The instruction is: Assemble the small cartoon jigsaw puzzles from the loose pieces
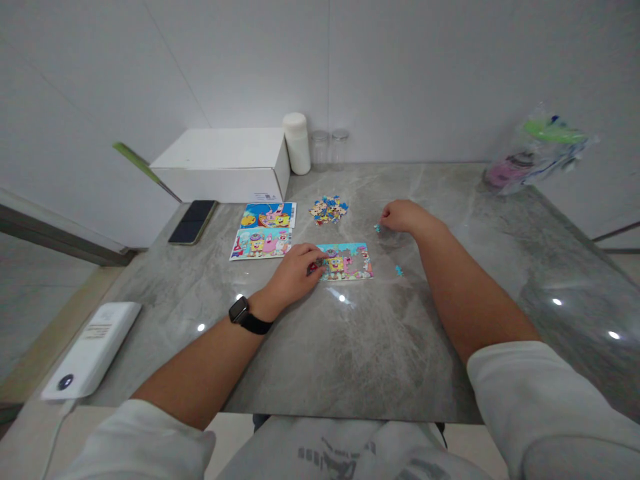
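Glossy, polished grey marble-look table (pixel 350 347), mirroring ceiling lights. Printed cardboard puzzle (pixel 345 261) and pieces (pixel 329 209), slightly shiny. Matt white cardboard box (pixel 225 163). Clear glass jars (pixel 320 149). Crinkly transparent plastic bag (pixel 537 157). Smooth black glass phone (pixel 193 221).

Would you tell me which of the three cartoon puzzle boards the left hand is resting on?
The left hand rests on the nearest board, alone at the centre. The other two boards lie stacked further left, untouched.
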`<control>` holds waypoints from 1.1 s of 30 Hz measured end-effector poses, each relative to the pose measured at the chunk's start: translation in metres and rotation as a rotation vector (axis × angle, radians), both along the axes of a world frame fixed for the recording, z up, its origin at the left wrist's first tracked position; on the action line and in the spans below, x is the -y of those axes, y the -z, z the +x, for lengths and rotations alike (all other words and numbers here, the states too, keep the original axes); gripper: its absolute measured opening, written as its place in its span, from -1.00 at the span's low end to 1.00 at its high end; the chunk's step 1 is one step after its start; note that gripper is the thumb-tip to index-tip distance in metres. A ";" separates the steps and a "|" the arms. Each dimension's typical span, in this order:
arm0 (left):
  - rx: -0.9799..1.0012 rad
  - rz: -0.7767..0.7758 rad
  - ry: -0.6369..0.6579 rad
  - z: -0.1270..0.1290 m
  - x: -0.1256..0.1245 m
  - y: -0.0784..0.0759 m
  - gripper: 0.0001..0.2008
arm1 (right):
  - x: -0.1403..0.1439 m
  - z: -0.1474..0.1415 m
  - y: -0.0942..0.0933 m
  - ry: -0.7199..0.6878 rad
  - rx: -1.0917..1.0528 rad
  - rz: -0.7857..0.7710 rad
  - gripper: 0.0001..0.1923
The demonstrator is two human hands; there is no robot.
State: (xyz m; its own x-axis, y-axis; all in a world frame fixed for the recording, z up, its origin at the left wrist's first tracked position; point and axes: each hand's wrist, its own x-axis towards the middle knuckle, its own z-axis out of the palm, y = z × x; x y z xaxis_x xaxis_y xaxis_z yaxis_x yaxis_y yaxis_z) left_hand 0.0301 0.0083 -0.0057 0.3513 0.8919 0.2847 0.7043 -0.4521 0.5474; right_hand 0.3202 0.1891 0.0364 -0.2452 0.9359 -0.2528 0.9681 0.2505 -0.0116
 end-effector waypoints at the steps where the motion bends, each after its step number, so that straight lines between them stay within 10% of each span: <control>1: 0.000 -0.001 -0.009 0.000 0.000 0.000 -0.73 | 0.001 0.000 -0.002 0.007 -0.002 0.009 -0.67; 26: 0.337 0.050 -0.285 -0.009 -0.009 0.006 -0.64 | 0.009 -0.005 -0.004 -0.115 -0.019 -0.080 -0.65; 33: 0.351 0.074 -0.269 -0.011 -0.011 0.008 -0.64 | 0.020 0.026 -0.054 -0.137 -0.203 0.042 -0.66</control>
